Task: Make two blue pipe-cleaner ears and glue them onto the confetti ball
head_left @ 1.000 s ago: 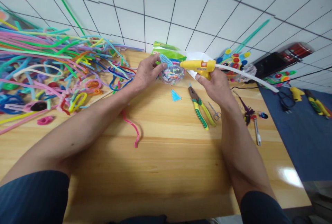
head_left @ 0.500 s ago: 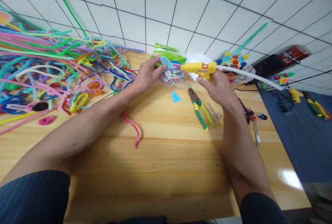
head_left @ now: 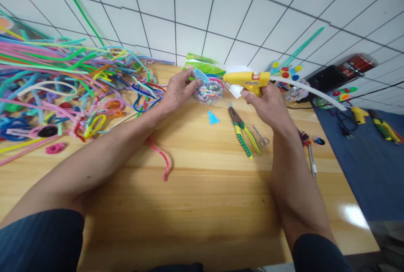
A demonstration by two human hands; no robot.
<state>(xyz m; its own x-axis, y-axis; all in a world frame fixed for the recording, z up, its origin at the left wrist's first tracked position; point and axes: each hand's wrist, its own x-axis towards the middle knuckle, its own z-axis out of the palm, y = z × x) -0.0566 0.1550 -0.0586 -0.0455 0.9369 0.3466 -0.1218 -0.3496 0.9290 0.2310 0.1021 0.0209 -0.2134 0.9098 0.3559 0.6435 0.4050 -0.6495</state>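
My left hand [head_left: 180, 91] pinches a blue ribbed piece [head_left: 200, 76] between thumb and fingers, over the upper left of a clear round container [head_left: 209, 92] filled with multicoloured bits. In my right hand [head_left: 268, 106] is a yellow glue gun [head_left: 248, 79] with a long white glue stick out of its back; its nozzle points left, near the container's right side. A second blue ribbed triangle [head_left: 213, 117] lies on the wooden table [head_left: 189, 213] just below the container. White paper [head_left: 235, 90] lies under the gun's front end.
Colourful pipe cleaners [head_left: 63, 74] are heaped at the left. A pink one [head_left: 162, 156] lies nearer. Right of centre are pliers [head_left: 242, 133], scissors [head_left: 262, 138] and a cutter knife [head_left: 312, 161]. A green packet [head_left: 205, 65] rests by the tiled wall.
The glue gun in my right hand has shifted slightly right and up, away from the blue piece. My left hand has barely moved and keeps its pinch.
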